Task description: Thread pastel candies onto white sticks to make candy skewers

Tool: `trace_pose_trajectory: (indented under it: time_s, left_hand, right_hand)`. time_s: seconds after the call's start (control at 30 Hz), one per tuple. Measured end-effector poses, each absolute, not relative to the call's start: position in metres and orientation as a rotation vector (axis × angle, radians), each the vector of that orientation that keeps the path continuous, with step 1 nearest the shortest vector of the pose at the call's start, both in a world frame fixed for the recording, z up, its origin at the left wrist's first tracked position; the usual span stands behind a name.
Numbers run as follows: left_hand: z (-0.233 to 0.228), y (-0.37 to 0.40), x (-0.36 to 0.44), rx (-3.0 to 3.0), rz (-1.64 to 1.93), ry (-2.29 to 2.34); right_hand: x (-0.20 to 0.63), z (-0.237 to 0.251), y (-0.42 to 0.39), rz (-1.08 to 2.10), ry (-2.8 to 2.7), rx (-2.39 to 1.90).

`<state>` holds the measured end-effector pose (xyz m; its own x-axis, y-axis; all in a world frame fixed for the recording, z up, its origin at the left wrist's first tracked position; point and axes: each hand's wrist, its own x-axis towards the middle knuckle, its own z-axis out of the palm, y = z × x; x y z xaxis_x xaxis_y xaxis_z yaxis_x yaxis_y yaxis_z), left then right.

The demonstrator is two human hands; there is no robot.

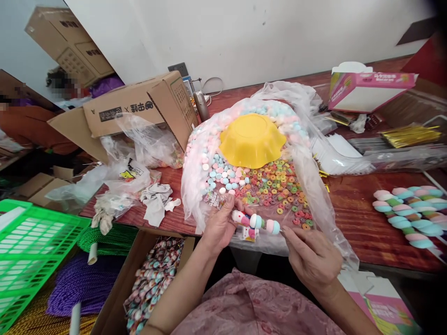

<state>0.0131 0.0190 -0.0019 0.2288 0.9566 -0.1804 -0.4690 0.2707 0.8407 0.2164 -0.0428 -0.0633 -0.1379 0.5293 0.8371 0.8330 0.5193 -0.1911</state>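
A marshmallow skewer (257, 221), with pastel pink, blue and white pieces and some green and red ones, lies level between my hands. My left hand (220, 228) is closed around its left end, partly hiding the pieces there. At the other end, my right hand (312, 256) pinches the thin stick just past the last blue marshmallow. Behind them, loose marshmallows (223, 174) and colourful ring candies (279, 186) lie on a clear plastic bag (324, 214). An upturned yellow bowl (253, 139) with a wavy rim rests on the marshmallows.
Finished marshmallow skewers (410, 214) lie on the right of the table. Cardboard box (139, 111) and crumpled cloth (155, 202) are at left; a box of skewers (157, 274) stands below. Green basket (31, 260) is lower left. A pink carton (372, 90) stands back right. Another person sits far left.
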Motion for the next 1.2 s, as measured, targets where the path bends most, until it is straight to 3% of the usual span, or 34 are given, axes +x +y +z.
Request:
trace_pose_trajectory:
  time_s: [0.27, 0.53, 0.87, 0.93, 1.1, 1.2]
  left_hand:
    - [-0.008, 0.027, 0.019, 0.565, 1.37, 0.731]
    - [-0.008, 0.019, 0.014, 0.806, 1.194, 0.719]
    - [-0.024, 0.029, -0.001, 0.642, 1.072, 0.627]
    - [-0.028, 0.031, 0.001, 0.583, 1.109, 0.665]
    - [-0.034, 0.035, 0.009, 0.42, 1.285, 0.753]
    - [-0.033, 0.034, 0.012, 0.449, 1.37, 0.731]
  right_hand:
    - [0.189, -0.066, -0.056, -0.047, -1.893, -1.071]
    - [0.198, -0.067, -0.049, -0.024, -1.864, -1.123]
    - [0.198, -0.072, -0.044, 0.68, -1.687, -1.252]
    - [0.197, -0.069, -0.045, 0.652, -1.779, -1.203]
    - [0.186, -0.066, -0.047, 0.129, -2.053, -1.07]
    - [0.178, -0.068, -0.049, -0.017, -2.067, -1.054]
